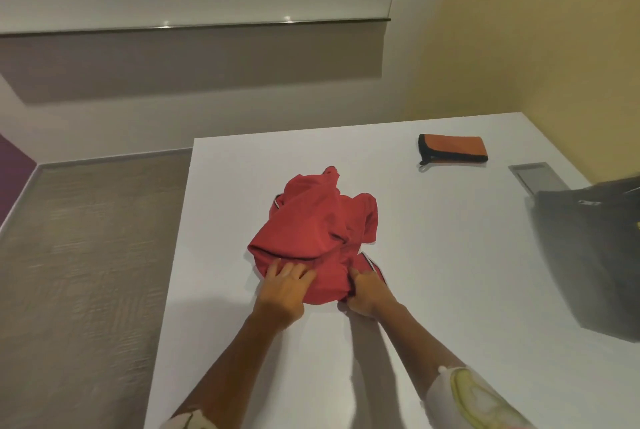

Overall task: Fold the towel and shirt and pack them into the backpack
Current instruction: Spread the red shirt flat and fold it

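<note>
A crumpled red shirt with black-and-white trim lies in the middle of the white table. My left hand rests on its near edge with fingers spread over the cloth. My right hand pinches the shirt's near right corner beside the striped trim. A folded orange towel with black edging and a small loop lies at the far right of the table. The dark backpack stands at the right edge, partly cut off by the frame.
A grey metal plate is set into the table top behind the backpack. The table's left edge drops to a grey carpeted floor. A white wall with a ledge rises behind, a yellow wall to the right.
</note>
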The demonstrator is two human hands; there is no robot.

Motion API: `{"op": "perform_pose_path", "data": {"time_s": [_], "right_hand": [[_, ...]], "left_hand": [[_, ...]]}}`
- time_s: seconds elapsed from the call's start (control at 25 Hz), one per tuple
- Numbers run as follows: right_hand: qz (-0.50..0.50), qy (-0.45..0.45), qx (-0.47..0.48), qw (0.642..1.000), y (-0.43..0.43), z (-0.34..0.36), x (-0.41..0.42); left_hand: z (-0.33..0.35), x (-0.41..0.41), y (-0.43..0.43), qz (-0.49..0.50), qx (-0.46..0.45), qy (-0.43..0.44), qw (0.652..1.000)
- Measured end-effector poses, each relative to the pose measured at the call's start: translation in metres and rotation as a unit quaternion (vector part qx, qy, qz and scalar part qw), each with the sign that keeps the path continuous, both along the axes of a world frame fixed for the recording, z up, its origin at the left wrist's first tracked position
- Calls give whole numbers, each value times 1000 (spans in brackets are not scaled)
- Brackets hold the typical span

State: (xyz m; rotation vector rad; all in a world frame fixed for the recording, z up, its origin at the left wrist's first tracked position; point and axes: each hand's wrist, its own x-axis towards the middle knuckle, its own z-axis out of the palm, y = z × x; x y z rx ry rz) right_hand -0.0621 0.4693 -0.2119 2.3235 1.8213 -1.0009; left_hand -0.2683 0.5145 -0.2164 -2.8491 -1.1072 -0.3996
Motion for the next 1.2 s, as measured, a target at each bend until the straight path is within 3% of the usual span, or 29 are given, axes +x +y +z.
{"op": "perform_pose_path", "data": {"time_s": [0.16, 0.28, 0.36, 0.4, 0.52, 0.64, 0.76, 0.84, 0.96, 1.08, 1.2], "right_hand": [[-6, 39, 25, 999, -4, 18, 5], [-3, 63, 51, 997, -6, 29, 7], [2, 73, 62, 995, -6, 37, 7], [-4, 83, 77, 994, -5, 45, 7], [-129, 165, 133, 969, 9, 68, 9], [-309, 303, 86, 897, 31, 91, 17], [-328, 208, 50, 920, 28, 94, 39], [-382, 156, 76, 908, 14, 85, 59], [-444, 155, 80, 879, -8, 72, 91], [-423, 154, 75, 890, -21, 70, 102], [-340, 91, 159, 923, -31, 68, 94]], "left_hand": [[39, -2, 21, 202, -25, 14, 979], [49, -2, 41, 349, -200, 9, 915], [59, 4, 49, 369, -313, -8, 875], [67, 13, 49, 357, -320, -32, 877], [86, 54, 20, 220, -274, -65, 934], [85, 97, -32, 88, -249, -11, 964], [76, 113, -65, -12, -223, 2, 975], [71, 108, -72, -46, -231, -39, 971], [68, 90, -58, -1, -219, -103, 970], [47, 61, -34, 128, -115, -93, 981], [36, 43, -15, 201, -210, -11, 957]]}}
